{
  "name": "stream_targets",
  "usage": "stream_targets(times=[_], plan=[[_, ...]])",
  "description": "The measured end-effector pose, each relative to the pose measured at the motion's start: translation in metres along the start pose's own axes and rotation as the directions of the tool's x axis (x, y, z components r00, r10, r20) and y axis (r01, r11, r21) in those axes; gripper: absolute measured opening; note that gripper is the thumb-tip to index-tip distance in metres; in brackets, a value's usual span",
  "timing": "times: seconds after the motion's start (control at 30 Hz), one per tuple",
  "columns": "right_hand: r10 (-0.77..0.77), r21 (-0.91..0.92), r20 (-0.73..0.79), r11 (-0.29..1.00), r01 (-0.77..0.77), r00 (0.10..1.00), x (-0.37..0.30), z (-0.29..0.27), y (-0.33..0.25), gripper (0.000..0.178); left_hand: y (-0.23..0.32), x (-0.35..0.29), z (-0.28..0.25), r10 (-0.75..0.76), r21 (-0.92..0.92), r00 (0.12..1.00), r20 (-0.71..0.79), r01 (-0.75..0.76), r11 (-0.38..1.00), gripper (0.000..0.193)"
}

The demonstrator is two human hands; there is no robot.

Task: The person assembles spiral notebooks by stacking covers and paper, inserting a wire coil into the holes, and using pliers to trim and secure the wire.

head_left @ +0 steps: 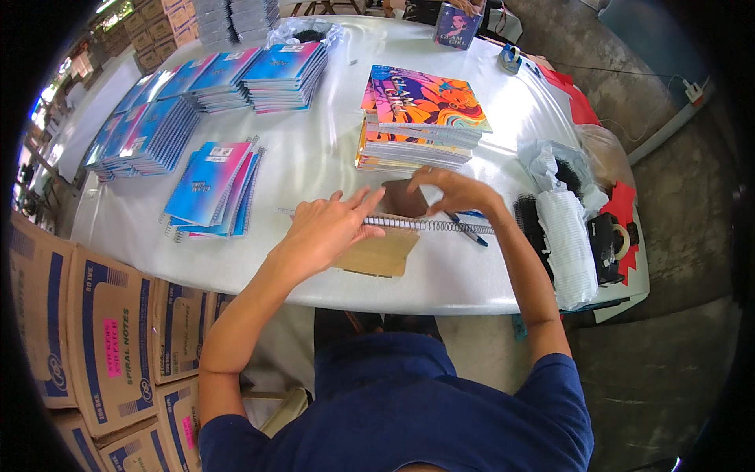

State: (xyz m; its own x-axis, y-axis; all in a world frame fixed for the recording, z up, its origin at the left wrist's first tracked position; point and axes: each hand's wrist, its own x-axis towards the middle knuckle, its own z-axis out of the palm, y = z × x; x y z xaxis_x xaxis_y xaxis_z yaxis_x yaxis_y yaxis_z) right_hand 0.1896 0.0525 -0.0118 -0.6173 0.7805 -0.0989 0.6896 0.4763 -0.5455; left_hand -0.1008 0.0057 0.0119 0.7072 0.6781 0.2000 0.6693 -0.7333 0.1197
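Note:
My left hand (334, 224) grips a notebook edge with a row of binding holes (392, 223), its fingers spread over the far side and the thumb on the near side. A loose metal spiral coil (464, 226) runs out from that edge to the right. Just beyond it, my right hand (456, 191) arches with thumb and forefinger at a dark brown flat piece (403, 198). Brown cardboard (376, 256) lies on the table below the edge. A dark pen (469, 230) lies near the coil, under my right wrist.
Ahead stands a stack of orange-patterned notebooks (429, 102). Blue-pink spiral notebooks (212, 185) lie at left, with taller stacks (285, 75) behind. Plastic-wrapped coils (570, 244) and a tape roll (623, 240) sit at right. Cartons (114, 338) stand lower left. Another person's hand (469, 6) touches a box.

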Motion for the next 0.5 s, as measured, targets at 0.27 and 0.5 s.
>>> stream_targets(times=[0.27, 0.5], plan=[[0.056, -0.221, 0.018, 0.974, -0.051, 0.998, 0.017, 0.032, 0.017, 0.057, 0.001, 0.009, -0.009, 0.023, -0.047, 0.990, 0.137, -0.017, 0.999, 0.075], [-0.038, 0.503, -0.007, 0.863, 0.036, 0.999, -0.008, -0.026, -0.033, 0.049, -0.012, -0.003, -0.004, -0.185, -0.204, 0.963, -0.196, 0.144, 0.968, 0.097]])
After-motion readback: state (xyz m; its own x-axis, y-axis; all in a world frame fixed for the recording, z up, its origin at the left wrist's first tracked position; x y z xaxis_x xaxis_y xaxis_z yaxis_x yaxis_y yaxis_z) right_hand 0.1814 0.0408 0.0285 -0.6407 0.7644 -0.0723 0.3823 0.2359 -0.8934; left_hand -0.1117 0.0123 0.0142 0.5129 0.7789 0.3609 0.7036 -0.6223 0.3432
